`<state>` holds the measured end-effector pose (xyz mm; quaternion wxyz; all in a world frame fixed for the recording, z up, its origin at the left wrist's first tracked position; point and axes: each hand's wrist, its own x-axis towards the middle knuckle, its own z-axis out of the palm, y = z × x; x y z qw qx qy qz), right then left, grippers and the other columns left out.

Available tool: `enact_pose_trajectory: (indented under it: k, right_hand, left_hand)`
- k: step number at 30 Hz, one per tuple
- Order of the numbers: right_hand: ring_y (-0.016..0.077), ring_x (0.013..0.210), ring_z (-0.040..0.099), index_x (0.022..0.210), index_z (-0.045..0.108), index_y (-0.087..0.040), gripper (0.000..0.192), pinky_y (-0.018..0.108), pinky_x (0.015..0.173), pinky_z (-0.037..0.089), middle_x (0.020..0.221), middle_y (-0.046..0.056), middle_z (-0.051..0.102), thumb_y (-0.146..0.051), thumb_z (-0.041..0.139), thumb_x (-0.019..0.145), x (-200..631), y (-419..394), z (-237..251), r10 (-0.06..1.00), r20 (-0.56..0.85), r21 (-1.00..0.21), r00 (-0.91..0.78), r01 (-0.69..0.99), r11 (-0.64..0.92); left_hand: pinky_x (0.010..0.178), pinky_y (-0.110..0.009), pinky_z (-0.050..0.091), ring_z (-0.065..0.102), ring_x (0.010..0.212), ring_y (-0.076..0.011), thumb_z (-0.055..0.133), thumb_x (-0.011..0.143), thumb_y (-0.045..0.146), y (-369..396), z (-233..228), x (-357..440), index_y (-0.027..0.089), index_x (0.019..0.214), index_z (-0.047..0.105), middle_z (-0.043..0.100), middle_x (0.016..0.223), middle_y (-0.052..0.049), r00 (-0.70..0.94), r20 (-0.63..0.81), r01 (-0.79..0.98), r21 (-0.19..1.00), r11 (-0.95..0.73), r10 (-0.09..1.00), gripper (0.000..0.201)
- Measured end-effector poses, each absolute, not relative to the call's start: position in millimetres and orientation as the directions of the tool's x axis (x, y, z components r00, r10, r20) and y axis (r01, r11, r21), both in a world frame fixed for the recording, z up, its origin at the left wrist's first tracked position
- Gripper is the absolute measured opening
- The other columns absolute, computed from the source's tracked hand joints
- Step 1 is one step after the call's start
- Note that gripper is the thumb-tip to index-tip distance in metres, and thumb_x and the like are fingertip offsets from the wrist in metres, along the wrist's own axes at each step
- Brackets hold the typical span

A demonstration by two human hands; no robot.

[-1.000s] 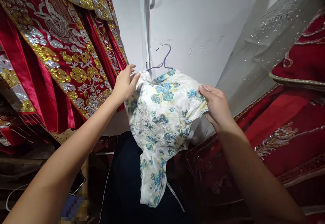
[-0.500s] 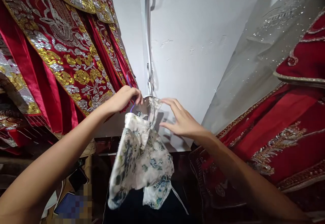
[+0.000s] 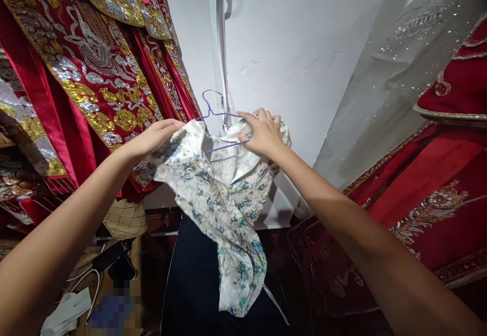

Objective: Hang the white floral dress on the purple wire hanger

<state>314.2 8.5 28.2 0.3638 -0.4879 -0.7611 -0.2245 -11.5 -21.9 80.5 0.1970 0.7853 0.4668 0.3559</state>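
A white garment [image 3: 213,194] with a blue and green flower print hangs from a thin purple wire hanger [image 3: 215,118] in front of the white wall. My left hand [image 3: 155,135] grips the garment's left shoulder. My right hand [image 3: 262,133] is closed over the collar and right shoulder, with its fingers on the hanger's wire. The hanger's hook points up and to the left, free of any rail. The cloth trails down between my arms.
Red robes with gold and silver embroidery [image 3: 83,62] hang close on the left. A red embroidered gown [image 3: 437,194] and a sheer sequinned veil [image 3: 388,72] fill the right. A dark garment [image 3: 190,280] hangs below. Phones and cables [image 3: 110,265] lie at lower left.
The garment, bunched and low half a second ago, is spread out and raised. The purple hanger shows again, its hook now pointing left. My right hand went from open fingers to gripping the collar.
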Motion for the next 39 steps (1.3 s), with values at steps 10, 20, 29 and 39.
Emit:
enact_pose_trajectory:
  k: [10, 20, 29, 39]
  right_hand:
    - [0.0410, 0.135, 0.039, 0.154, 0.034, -0.024, 0.089, 0.063, 0.110, 0.031, 0.144, 0.016, 0.042, -0.006, 0.053, 0.069, 326.6, -49.8, -34.0, 0.609, 0.773, -0.169, -0.177, 0.868, 0.466]
    - [0.0261, 0.123, 0.055, 0.135, 0.049, -0.024, 0.063, 0.044, 0.104, 0.047, 0.135, 0.012, 0.055, -0.007, 0.047, 0.075, 293.6, -26.8, -63.1, 0.633, 0.756, -0.622, 0.167, 0.485, 0.614]
    - [0.0195, 0.092, 0.057, 0.113, 0.055, -0.021, 0.042, 0.032, 0.077, 0.050, 0.109, 0.008, 0.057, -0.010, 0.055, 0.073, 274.8, 1.0, -46.7, 0.668, 0.715, -0.695, 0.206, 0.316, 0.646]
    - [0.0184, 0.104, 0.061, 0.123, 0.062, -0.026, 0.038, 0.033, 0.090, 0.052, 0.141, 0.009, 0.047, -0.019, 0.058, 0.086, 239.2, -14.1, -68.7, 0.649, 0.760, -0.630, -0.017, 0.225, 0.743]
  left_hand:
    - [0.084, -0.036, 0.050, 0.064, 0.093, -0.0246, 0.047, 0.093, 0.035, -23.3, 13.9, -0.9, 0.020, 0.117, 0.061, 0.070, 0.106, -0.008, 0.306, 0.555, 0.774, 0.328, -0.541, 0.774, 0.031]
    - [0.103, -0.049, 0.043, 0.048, 0.123, -0.0292, 0.064, 0.088, 0.040, -22.8, -75.7, 61.2, 0.025, 0.135, 0.033, 0.046, 0.134, -0.017, -0.157, 0.769, 0.716, 0.521, -0.464, 0.620, 0.058]
    - [0.064, -0.026, 0.040, 0.049, 0.067, -0.0140, 0.056, 0.089, 0.026, 31.7, -102.1, 80.2, 0.020, 0.090, 0.051, 0.050, 0.077, 0.001, -0.177, 0.565, 0.319, 0.808, -0.496, 0.806, 0.008]
    - [0.059, -0.024, 0.031, 0.039, 0.059, -0.0134, 0.050, 0.092, 0.024, -16.4, -115.9, 105.6, 0.020, 0.088, 0.055, 0.045, 0.068, 0.003, 0.063, 0.558, 0.231, 0.798, -0.556, 0.828, 0.008]
